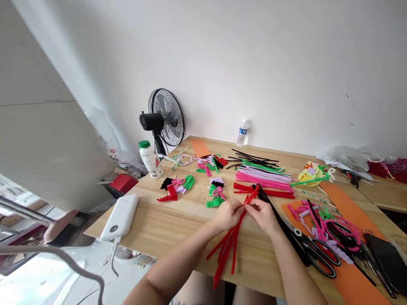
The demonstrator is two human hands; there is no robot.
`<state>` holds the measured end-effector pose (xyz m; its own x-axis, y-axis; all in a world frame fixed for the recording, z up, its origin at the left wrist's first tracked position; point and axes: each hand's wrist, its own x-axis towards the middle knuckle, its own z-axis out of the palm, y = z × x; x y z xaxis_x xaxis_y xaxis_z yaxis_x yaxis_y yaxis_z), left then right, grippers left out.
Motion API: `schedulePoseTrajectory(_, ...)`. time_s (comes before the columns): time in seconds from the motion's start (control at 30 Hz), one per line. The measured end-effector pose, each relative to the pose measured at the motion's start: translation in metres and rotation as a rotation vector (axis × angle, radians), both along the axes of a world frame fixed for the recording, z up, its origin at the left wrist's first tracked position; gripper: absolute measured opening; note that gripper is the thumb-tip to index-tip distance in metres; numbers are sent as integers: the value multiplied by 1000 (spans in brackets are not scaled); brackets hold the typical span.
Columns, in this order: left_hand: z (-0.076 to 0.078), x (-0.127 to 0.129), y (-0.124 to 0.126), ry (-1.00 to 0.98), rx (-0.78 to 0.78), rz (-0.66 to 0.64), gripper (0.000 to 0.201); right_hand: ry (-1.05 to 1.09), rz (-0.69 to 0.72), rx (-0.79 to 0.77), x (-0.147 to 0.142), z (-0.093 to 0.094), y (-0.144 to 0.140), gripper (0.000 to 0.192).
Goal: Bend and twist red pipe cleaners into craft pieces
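We find the table (pixel 178 218) spanning the lower frame. At lower centre the red stems (pixel 226 255) narrow to one waist, probably gathered so both hands can reach it. There the left hand (pixel 227 214), curled nearly closed, grips them, presumably for steadiness; the right hand (pixel 263 215) pinches between thumb and finger. Fingertips hide the crossing from us; at lower right, the scissors' (pixel 310 243) blades blur into black stems (pixel 278 217).

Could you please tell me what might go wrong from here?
The red pipe cleaners splay below the pinching left hand and right hand; some might slip loose. The scissors beside the right forearm could get nudged. The white power bank, near the table's edge, might be pulled off by its cable.
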<state>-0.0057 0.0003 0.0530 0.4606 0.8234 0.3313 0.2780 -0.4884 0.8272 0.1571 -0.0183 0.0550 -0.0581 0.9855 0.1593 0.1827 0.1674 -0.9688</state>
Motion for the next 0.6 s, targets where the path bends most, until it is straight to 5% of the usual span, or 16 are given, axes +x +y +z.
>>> schedulePoseTrajectory(0.13,5,-5,5,-203,-744,-349,22,-170,-1,284,-1,6,-5,19)
schedulePoseTrajectory(0.2,5,-6,6,-217,-807,-425,22,-156,-11,271,-3,7,-6,21)
schedulePoseTrajectory(0.27,4,-5,4,-186,-517,-247,21,-57,-62,154,-7,4,-4,26)
schedulePoseTrajectory(0.4,-5,1,-1,95,325,96,13,206,-137,-159,-11,-4,2,36)
schedulePoseTrajectory(0.47,-10,3,-1,236,512,110,19,277,-98,-239,-12,-6,4,38)
schedulePoseTrajectory(0.6,-18,4,3,290,592,143,20,346,-35,-271,-11,-3,2,37)
